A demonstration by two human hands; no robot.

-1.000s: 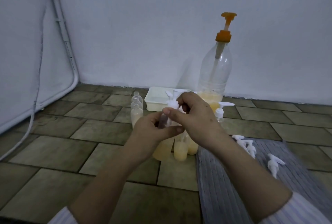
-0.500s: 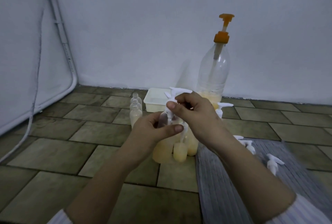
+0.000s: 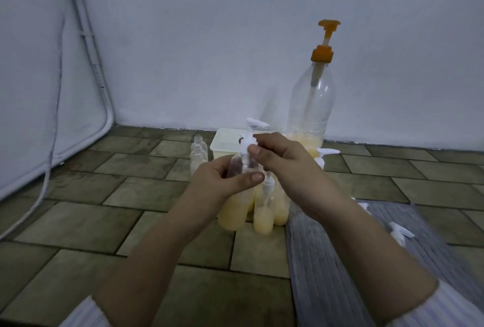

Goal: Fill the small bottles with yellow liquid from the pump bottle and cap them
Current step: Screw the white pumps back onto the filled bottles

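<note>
The left hand [image 3: 222, 180] gripped a small bottle [image 3: 235, 211] around its upper body, fingers curled behind it and the thumb laid across the front, holding it upright just above the tiled floor [image 3: 104, 221]. The bottle's lower half was filled with yellow liquid. The right hand [image 3: 282, 161] pinched the collar of a white pump cap [image 3: 248, 140] between thumb and fingertips at the bottle's neck, the cap's nozzle pointing right above the fingers. Whether the cap was fully seated could not be told. Just behind the held bottle, other filled bottles [image 3: 264, 219] stood close together on the floor, at the left edge of a grey striped mat [image 3: 327, 261]. The large pump bottle [image 3: 311, 106] with its orange pump head stood near the back wall, a low layer of yellow liquid at its bottom, touching or just beside a shallow white tray [image 3: 222, 143]. Left of the tray stood a short row of empty clear bottles [image 3: 198, 155]. One capped bottle [image 3: 320, 159] stood right of the hands, and loose white pump caps [image 3: 399, 232] lay on the mat near its right edge.
</note>
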